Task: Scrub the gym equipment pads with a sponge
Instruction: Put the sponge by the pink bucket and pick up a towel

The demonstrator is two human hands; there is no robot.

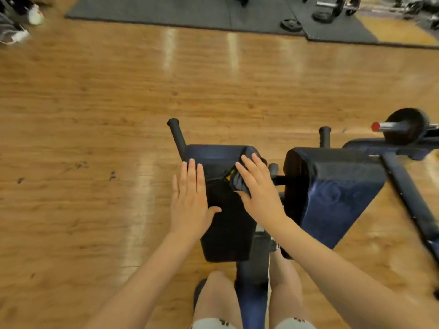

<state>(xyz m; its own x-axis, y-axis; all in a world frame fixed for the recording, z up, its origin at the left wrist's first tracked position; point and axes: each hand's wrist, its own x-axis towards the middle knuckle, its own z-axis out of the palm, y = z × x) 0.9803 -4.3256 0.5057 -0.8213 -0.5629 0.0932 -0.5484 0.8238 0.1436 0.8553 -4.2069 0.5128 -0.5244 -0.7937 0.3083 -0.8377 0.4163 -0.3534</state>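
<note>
Your left hand (190, 198), fingers spread flat, steadied the near-left dark padded vinyl cushion (225, 224); your right hand (259, 188) pressed flat a grey-and-yellow sponge (235, 179) for scrubbing.

1. Left pad (225, 224) at lower centre of frame; right pad (332, 186) just beside it on the right.
2. Left hand (190, 200) flat on left pad's left edge; right hand (259, 188) on its upper right, over a sponge (237, 184).
3. Handles (177, 136) behind the pads.
4. Weight plates (291, 24) on mat (166, 10), top of frame.
5. Barbell (403, 125) at right edge.
</note>
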